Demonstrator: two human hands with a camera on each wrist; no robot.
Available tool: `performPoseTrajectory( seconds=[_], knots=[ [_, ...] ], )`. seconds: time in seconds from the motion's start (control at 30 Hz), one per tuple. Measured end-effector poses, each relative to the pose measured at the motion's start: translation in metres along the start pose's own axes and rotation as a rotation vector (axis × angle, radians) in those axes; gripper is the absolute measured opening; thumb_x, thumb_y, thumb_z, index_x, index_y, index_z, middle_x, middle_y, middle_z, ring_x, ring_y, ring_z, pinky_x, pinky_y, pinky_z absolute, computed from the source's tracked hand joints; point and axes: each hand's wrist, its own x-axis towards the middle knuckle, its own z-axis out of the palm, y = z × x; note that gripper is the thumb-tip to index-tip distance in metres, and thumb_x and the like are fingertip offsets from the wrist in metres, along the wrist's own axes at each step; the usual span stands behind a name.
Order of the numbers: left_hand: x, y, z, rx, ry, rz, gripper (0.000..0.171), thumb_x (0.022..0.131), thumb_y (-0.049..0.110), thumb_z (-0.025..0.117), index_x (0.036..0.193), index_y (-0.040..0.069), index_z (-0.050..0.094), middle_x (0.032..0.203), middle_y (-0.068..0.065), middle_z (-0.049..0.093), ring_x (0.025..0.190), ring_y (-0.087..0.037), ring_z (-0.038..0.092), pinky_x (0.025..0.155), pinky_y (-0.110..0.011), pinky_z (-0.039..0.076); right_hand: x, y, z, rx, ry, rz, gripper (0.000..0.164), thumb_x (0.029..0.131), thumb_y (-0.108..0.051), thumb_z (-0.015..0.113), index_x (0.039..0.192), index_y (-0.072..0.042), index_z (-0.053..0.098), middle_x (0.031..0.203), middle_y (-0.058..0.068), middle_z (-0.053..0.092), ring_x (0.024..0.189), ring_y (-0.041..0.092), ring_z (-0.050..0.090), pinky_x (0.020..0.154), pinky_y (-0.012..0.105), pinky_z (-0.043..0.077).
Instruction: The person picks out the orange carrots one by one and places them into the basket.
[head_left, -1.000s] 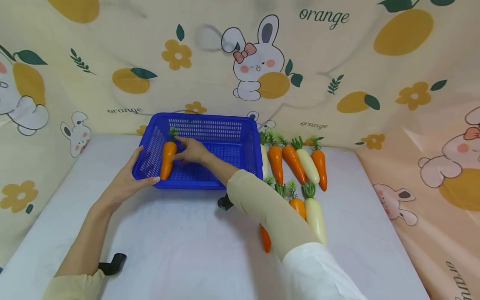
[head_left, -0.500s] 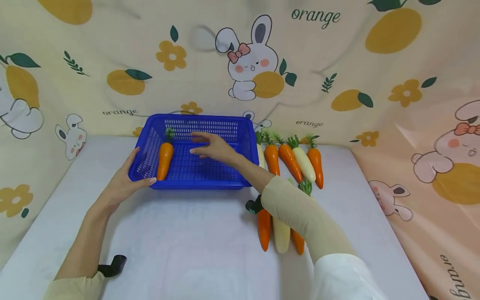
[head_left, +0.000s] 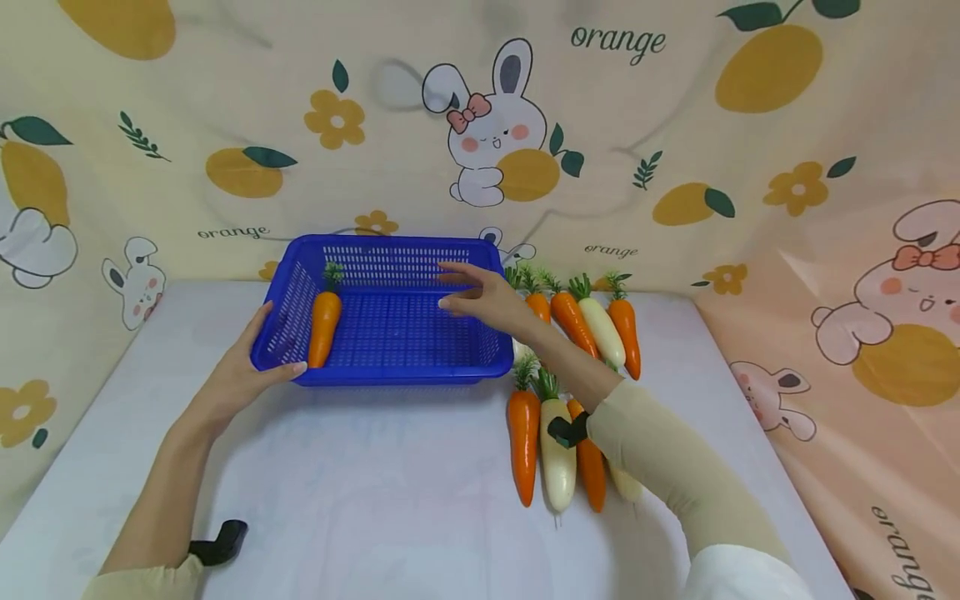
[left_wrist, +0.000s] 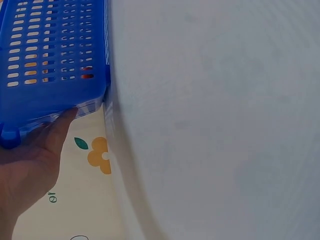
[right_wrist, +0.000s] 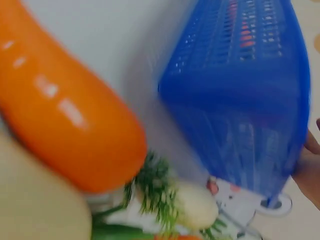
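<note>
A blue plastic basket (head_left: pixel 397 377) with slotted walls stands at the back of the table, with one orange carrot (head_left: pixel 325 329) lying along its left side, leafy top to the rear. My left hand (head_left: pixel 236 367) grips the basket's left front corner, thumb on the front rim. In the left wrist view, its fingers (left_wrist: pixel 62 131) lie against the outer wall. My right hand (head_left: pixel 483 296) is over the basket's right end, fingers spread loosely and holding nothing. Under the right forearm lie an orange carrot (head_left: pixel 523 446) and a white radish (head_left: pixel 557 467), close by in the right wrist view.
Right of the basket, a back row of carrots (head_left: pixel 573 321) and white radishes (head_left: pixel 602 329) lies on the white table (head_left: pixel 375 500). A front row is partly hidden by the right arm. A patterned cloth (head_left: pixel 360 183) hangs behind.
My right hand has moved right, from beside the carrot in the basket to the basket's right end. The left hand keeps its place on the corner. The whole head view has shifted slightly.
</note>
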Motion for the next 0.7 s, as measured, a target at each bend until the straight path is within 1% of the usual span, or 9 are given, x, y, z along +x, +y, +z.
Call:
performPoseTrajectory(
  seconds=[0.2, 0.33, 0.47, 0.57, 0.7],
  knots=[
    [0.002, -0.003, 0.0, -0.022, -0.005, 0.006, 0.108, 0.091, 0.033, 0.073, 0.157, 0.038, -0.012, 0.166, -0.012, -0.011, 0.149, -0.045, -0.007, 0.111, -0.073, 0.002, -0.023, 0.005, -0.03, 0.028, 0.04, -0.007, 0.061, 0.095, -0.015, 0.069, 0.15, -0.012, 0.044, 0.146, 0.01, 0.051, 0.118, 0.028, 0.062, 0.093, 0.038, 0.055],
    [0.004, -0.005, -0.001, -0.028, -0.009, 0.02, 0.107, 0.091, 0.031, 0.073, 0.157, 0.038, -0.011, 0.166, -0.011, -0.011, 0.149, -0.044, -0.008, 0.112, -0.072, 0.0, -0.041, 0.01, -0.051, 0.028, 0.073, -0.013, 0.061, 0.096, -0.014, 0.067, 0.151, -0.01, 0.041, 0.149, 0.015, 0.046, 0.123, 0.03, 0.058, 0.097, 0.04, 0.053],
    [0.004, -0.007, -0.002, -0.027, -0.011, 0.015, 0.106, 0.092, 0.032, 0.073, 0.157, 0.039, -0.011, 0.166, -0.01, -0.012, 0.149, -0.044, -0.009, 0.112, -0.072, -0.001, -0.061, 0.015, -0.073, -0.002, 0.115, -0.008, 0.06, 0.096, -0.016, 0.067, 0.151, -0.012, 0.042, 0.149, 0.013, 0.048, 0.127, 0.033, 0.055, 0.1, 0.04, 0.051],
    [0.004, -0.008, -0.002, -0.032, -0.011, 0.008, 0.107, 0.092, 0.032, 0.073, 0.157, 0.039, -0.012, 0.165, -0.01, -0.013, 0.149, -0.044, -0.01, 0.112, -0.072, 0.0, -0.076, 0.019, -0.089, -0.046, 0.146, -0.009, 0.058, 0.095, -0.017, 0.068, 0.149, -0.015, 0.046, 0.147, 0.009, 0.051, 0.126, 0.035, 0.056, 0.098, 0.035, 0.052],
    [0.004, -0.007, -0.002, -0.04, -0.008, 0.02, 0.106, 0.092, 0.031, 0.073, 0.157, 0.039, -0.011, 0.166, -0.01, -0.013, 0.149, -0.043, -0.009, 0.113, -0.071, 0.0, -0.095, 0.029, -0.11, -0.106, 0.195, -0.003, 0.057, 0.094, -0.015, 0.069, 0.147, -0.016, 0.048, 0.145, 0.009, 0.052, 0.123, 0.038, 0.057, 0.093, 0.027, 0.054]
  ],
)
